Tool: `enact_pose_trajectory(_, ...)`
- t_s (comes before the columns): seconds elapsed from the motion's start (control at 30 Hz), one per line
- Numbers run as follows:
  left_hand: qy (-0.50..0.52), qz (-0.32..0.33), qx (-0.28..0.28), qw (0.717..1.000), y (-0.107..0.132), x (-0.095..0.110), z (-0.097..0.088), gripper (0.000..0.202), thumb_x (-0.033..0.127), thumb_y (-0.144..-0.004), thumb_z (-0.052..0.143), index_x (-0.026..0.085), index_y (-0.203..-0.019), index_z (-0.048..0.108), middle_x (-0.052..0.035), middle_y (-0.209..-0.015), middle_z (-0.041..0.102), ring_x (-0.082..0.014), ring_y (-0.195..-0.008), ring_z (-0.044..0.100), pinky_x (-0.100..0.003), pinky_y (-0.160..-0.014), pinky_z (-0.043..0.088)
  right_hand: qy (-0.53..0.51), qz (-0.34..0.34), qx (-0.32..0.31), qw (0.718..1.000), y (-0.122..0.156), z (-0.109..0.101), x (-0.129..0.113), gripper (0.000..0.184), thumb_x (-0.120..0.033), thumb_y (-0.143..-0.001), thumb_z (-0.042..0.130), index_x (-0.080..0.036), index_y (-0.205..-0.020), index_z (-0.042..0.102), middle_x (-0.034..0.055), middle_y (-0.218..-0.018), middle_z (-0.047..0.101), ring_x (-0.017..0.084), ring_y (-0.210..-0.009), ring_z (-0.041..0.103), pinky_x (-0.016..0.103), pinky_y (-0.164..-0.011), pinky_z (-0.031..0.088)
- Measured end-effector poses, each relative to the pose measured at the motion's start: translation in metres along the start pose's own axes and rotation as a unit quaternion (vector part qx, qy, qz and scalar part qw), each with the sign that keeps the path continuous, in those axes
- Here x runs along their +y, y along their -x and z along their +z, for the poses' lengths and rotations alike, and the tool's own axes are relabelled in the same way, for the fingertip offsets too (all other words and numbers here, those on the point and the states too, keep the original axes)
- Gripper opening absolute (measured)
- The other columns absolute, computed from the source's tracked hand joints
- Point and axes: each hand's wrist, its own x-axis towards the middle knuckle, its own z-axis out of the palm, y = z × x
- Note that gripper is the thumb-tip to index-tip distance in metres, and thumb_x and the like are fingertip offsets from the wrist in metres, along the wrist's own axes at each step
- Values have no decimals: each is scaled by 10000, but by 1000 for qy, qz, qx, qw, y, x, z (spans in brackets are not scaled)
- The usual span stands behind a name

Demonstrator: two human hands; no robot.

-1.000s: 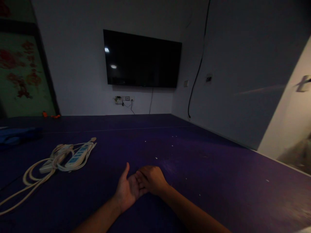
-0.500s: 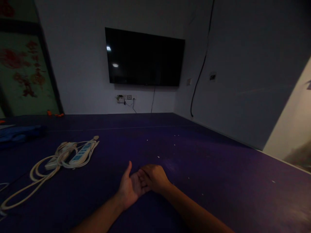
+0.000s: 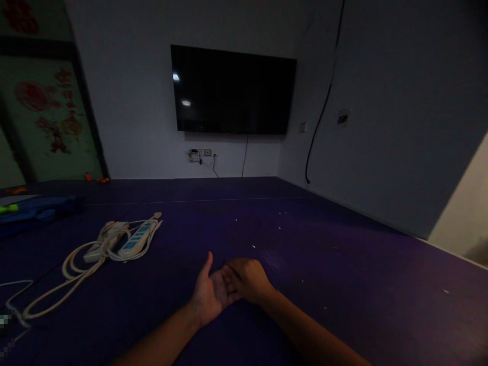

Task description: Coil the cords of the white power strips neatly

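- Head view: my camera has swung slightly left over the last second, so the television point(image 3: 232, 91) and everything else sit further right in the frame.
- The left hand point(image 3: 210, 296) and right hand point(image 3: 249, 278) keep the same clasp, and I see nothing newly picked up; I judge that only my outlook has changed, not the handling.
- The left palm is turned up, thumb standing apart, its fingers running in under the right hand, which curls down over them; the two are together.
- Nearest to them, a white scrap point(image 3: 253, 246) lies just beyond the right hand on the purple surface point(image 3: 366, 284). Two power strips point(image 3: 138, 238) with looped cables point(image 3: 72, 277) lie to the left, touching neither hand.
- The swing brings in a bright green thing point(image 3: 8, 208) by the blue cloth point(image 3: 49, 207), cut off at the edge.
- More of a pale cord point(image 3: 17, 310) shows at lower left, beside a pixelated patch I can't read.
- The right hand's inner side is hidden, so I can't tell whether it grips anything; the light is dim.
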Motion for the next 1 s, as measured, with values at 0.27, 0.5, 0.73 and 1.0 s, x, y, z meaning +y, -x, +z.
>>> enact_pose_trajectory(0.27,10,-4,-12,1000,-2,1,-2,640,677,-803,301,122,-747,614,-71,-652,651,-192,-626,617,-364,-759,437,3,-1,5,1000,1,1,0,359,-336,-932,318,-182,-775,601,27,-757,653,112,-669,570,229,-586,305)
enact_pose_trajectory(0.5,-36,24,0,999,-1,1,-1,741,731,-767,269,90,-795,641,-122,-738,678,-215,-733,641,-357,-783,447,-46,-3,74,996,5,-1,11,517,-436,-939,189,-184,-791,615,47,-753,642,138,-667,568,237,-589,323)
enact_pose_trajectory(0.73,-382,269,229,854,-7,94,1,496,564,-791,434,130,-952,610,-150,-1089,647,-229,-958,623,-335,-798,461,-62,90,122,987,2,3,24,582,-487,-930,131,-180,-751,593,63,-739,638,165,-698,587,249,-608,339)
enact_pose_trajectory(1.0,-636,321,490,502,37,209,-44,381,415,-650,620,133,-906,631,-204,-1090,626,-382,-1134,492,-471,-921,352,-35,100,92,990,-2,7,22,538,-470,-938,155,-179,-692,535,50,-687,615,147,-625,551,256,-558,290)
